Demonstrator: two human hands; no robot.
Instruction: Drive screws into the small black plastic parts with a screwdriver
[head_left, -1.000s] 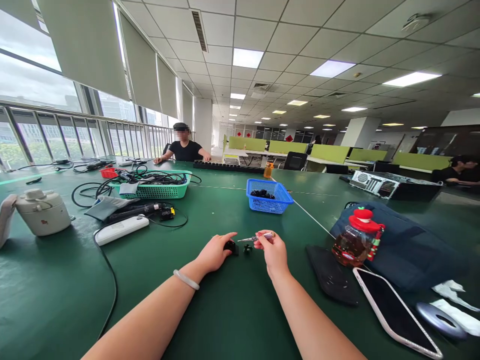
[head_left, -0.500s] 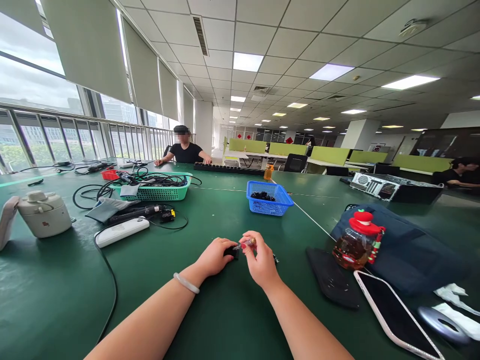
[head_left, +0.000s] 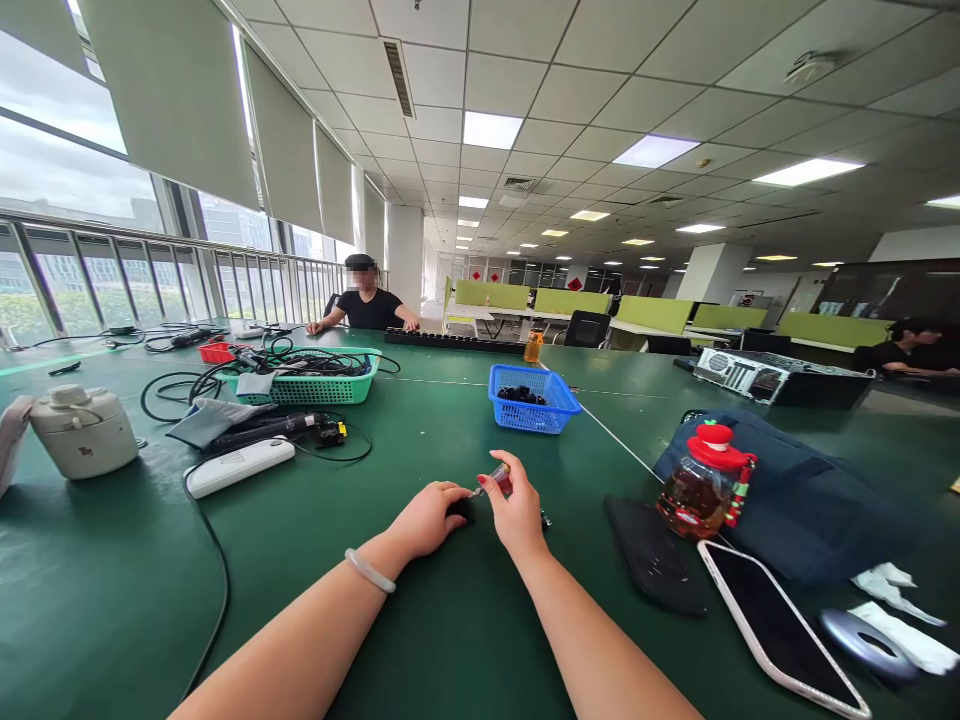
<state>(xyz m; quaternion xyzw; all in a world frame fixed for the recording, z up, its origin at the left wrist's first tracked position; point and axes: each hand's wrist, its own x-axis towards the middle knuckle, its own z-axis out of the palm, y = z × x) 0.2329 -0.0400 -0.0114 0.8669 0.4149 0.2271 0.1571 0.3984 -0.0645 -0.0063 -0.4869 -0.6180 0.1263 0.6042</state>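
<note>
On the green table, my left hand [head_left: 427,520] is closed around a small black part [head_left: 463,509] and holds it near the tabletop. Fingers of my right hand [head_left: 516,505] wrap round a small screwdriver [head_left: 501,472] with a clear, reddish handle. Its metal shaft slants down to the left, with the tip at the black part; whether they touch is too small to tell. A small dark metallic piece [head_left: 546,519] lies just right of my right wrist. Beyond my hands stands a blue basket [head_left: 535,412] with black pieces inside.
A green basket [head_left: 322,390] of cables and a white power strip [head_left: 240,466] lie left. At right are a black pouch [head_left: 652,555], a red-lidded jar [head_left: 697,490], a phone [head_left: 780,625] and a dark bag [head_left: 810,500]. A person [head_left: 365,300] sits across the table.
My right hand has changed its hold on the screwdriver, whose handle now stands more upright and shows above the fingers. The whole view has shifted slightly.
</note>
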